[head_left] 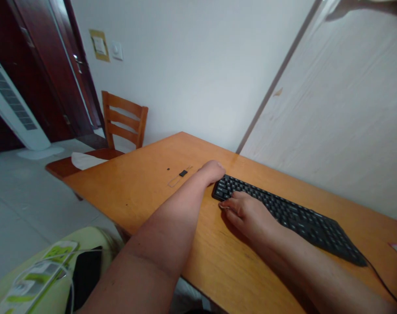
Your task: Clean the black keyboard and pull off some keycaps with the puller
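Observation:
A black computer keyboard (pixel 293 216) lies aslant on the wooden table. At its far left corner my left hand (pixel 214 171) is closed over the edge, with most of its fingers hidden from me. My right hand (pixel 247 213) is beside the keyboard's near left edge, thumb and fingers pinched together. Something small and pale shows at the fingertips, too little of it to name. Left of my left hand lies a small tool with a black grip (pixel 183 173) and thin wire loops at both ends. Near it is a tiny black piece (pixel 168 168).
The wooden table (pixel 146 183) meets the wall at its far side. A wooden chair (pixel 124 120) stands beyond its left edge. Below left, a green stool (pixel 96 237) bears a power strip (pixel 41 274) and a dark flat object (pixel 87 272). The keyboard's cable (pixel 381 281) runs off right.

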Available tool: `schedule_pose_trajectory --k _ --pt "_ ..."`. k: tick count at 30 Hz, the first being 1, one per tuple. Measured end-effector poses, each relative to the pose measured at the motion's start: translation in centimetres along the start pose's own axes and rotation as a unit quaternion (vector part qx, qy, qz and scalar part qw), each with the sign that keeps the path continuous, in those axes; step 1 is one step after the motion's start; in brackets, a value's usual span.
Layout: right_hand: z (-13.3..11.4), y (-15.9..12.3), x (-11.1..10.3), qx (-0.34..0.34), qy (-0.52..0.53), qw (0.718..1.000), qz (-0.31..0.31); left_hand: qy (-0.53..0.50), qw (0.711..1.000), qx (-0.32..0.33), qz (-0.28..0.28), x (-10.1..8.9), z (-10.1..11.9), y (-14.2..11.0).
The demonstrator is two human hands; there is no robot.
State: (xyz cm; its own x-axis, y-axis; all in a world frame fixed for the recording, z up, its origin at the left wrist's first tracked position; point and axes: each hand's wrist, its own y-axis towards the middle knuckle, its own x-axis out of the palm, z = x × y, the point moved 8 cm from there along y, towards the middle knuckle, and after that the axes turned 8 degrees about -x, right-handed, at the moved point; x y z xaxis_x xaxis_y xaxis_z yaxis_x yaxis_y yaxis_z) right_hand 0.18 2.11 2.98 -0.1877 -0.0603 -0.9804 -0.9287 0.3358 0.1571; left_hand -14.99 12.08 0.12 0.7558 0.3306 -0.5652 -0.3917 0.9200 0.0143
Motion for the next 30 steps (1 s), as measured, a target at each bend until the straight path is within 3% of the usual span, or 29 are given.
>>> schedule_pose_trajectory --k 7,12,16,30 --pt "0.0 0.5 -0.5 0.007 -0.024 0.997 0.075 0.013 1.000 0.004 0.001 0.0 0.0 0.1" --pt "-0.7 2.0 0.0 0.003 -0.080 0.996 0.024 0.014 1.000 0.006 -0.001 -0.1 0.1 -0.1" --pt "-0.8 1.6 0.1 0.009 -0.121 0.993 -0.003 0.008 1.000 0.007 0.003 -0.1 0.1 -0.1" --pt "0.6 -2.6 -0.4 0.037 -0.164 0.986 0.014 -0.011 1.000 0.003 -0.002 0.1 -0.3 0.1"
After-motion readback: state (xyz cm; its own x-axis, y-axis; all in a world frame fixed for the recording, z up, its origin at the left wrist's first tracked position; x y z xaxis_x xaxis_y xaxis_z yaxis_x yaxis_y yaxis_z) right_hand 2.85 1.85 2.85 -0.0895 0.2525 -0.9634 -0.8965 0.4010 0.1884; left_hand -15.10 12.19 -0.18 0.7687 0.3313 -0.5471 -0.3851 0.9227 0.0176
